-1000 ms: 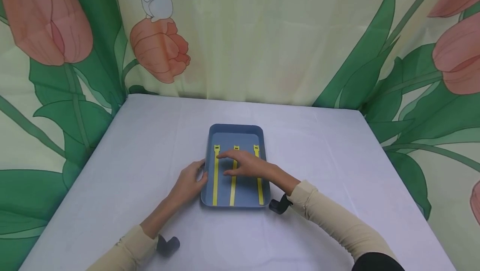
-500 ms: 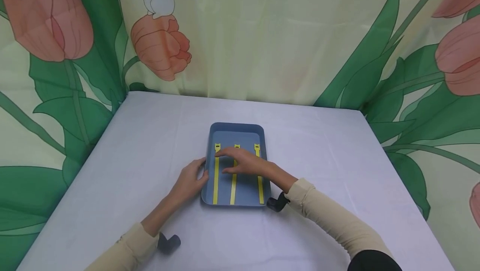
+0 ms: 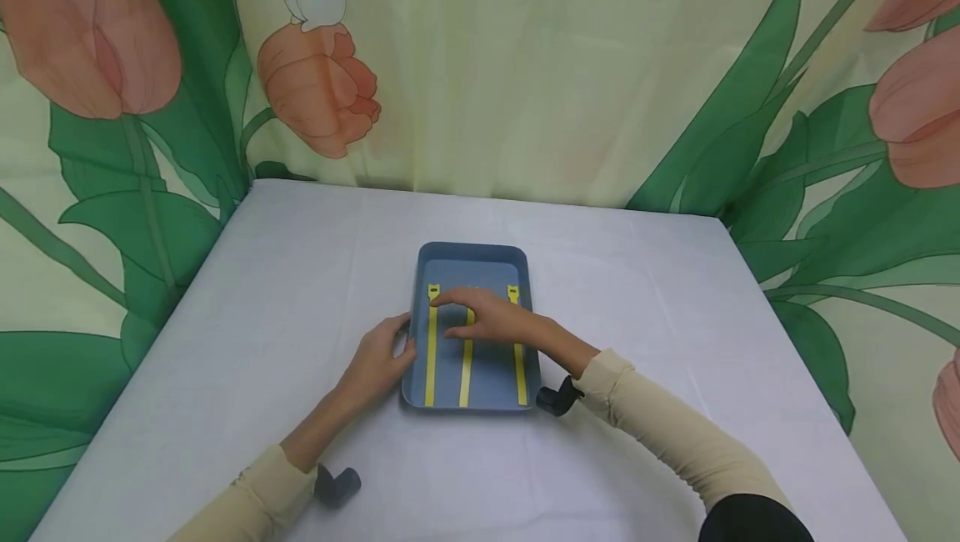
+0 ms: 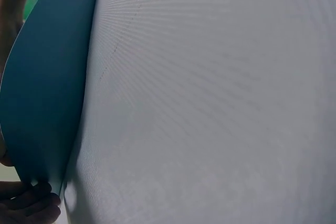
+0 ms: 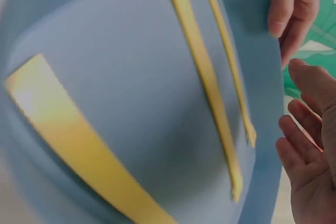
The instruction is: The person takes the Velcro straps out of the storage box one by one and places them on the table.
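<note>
Three yellow slotted-head straps lie lengthwise in a blue-grey tray: a left strap, a middle strap and a right strap. My left hand rests at the tray's left wall, thumb and fingers touching it; in the left wrist view fingers meet the outer wall. Over the straps hovers my right hand, thumb and index finger apart and nothing between them. It covers parts of the middle and right straps. In the right wrist view its fingers stand clear of the straps.
A white-covered table extends around the tray. A curtain with printed tulips hangs behind it. Black wrist-worn pieces, one at the left wrist and one at the right wrist, stick out below the cuffs.
The head view has shifted slightly. My right hand has edged a little toward the tray's far end. My left hand, the tray and the straps stay in place.
</note>
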Demonstrator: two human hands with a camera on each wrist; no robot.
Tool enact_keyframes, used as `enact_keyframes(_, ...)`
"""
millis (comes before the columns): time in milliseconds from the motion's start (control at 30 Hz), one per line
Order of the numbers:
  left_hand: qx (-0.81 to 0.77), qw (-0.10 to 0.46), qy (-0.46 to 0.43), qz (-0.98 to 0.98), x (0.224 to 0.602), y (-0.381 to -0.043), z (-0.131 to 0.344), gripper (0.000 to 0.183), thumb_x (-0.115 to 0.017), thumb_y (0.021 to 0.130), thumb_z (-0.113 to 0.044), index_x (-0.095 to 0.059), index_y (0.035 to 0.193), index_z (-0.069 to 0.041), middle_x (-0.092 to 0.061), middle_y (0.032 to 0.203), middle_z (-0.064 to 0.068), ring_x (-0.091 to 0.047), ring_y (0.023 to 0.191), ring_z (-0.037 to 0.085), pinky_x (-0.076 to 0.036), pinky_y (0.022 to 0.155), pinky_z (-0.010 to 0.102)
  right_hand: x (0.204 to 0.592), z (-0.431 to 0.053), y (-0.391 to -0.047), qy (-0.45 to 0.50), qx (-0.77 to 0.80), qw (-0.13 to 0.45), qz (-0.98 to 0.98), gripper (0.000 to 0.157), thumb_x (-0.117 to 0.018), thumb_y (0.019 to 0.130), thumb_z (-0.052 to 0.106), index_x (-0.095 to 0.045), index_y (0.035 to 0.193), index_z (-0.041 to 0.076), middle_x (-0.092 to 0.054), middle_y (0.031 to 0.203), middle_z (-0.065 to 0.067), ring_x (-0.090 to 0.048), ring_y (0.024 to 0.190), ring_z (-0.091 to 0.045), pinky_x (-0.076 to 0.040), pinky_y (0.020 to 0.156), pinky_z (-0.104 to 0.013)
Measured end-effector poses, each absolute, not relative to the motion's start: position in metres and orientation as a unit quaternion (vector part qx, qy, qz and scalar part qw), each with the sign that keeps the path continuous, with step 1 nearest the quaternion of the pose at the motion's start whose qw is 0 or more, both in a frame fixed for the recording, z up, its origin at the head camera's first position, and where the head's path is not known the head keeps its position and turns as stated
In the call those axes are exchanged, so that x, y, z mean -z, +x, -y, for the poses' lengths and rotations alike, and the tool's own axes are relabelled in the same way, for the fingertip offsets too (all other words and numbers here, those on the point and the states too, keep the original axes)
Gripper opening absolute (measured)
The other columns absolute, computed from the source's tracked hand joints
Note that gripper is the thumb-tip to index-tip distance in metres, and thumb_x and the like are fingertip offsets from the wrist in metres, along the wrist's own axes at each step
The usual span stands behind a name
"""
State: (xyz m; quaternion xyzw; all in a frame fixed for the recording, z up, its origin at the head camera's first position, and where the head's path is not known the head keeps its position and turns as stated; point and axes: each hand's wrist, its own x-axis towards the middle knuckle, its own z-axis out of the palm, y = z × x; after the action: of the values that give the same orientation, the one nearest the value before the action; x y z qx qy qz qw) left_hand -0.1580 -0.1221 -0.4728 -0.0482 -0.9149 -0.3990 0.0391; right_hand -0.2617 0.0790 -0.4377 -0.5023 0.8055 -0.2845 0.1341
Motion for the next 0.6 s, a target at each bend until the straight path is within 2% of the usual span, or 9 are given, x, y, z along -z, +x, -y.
enact_keyframes(400,0.404,0.053,-0.06,0.911,0.477,-0.161,0.124,0.047,-0.059,0.087,-0.008,-0.048,0.13,0.009,-0.054,0.127,0.023,-0.048,0.122,0.034,-0.042,0.101,0.043,0.435,-0.065,-0.269,-0.518,0.32,0.073,-0.79,0.04,-0.067,0.088,0.015,-0.057,0.125,0.002,-0.059,0.123,-0.007,-0.051,0.117,-0.013,-0.044,0.099,-0.031)
enact_keyframes(600,0.402,0.054,-0.06,0.912,0.477,-0.16,0.125,0.047,-0.06,0.087,-0.009,-0.048,0.13,0.009,-0.054,0.127,0.022,-0.048,0.122,0.033,-0.042,0.1,0.043,0.443,-0.061,-0.271,-0.517,0.266,0.092,-0.808,0.043,-0.07,0.085,0.019,-0.058,0.125,0.008,-0.058,0.125,-0.001,-0.049,0.12,-0.012,-0.039,0.101,-0.023)
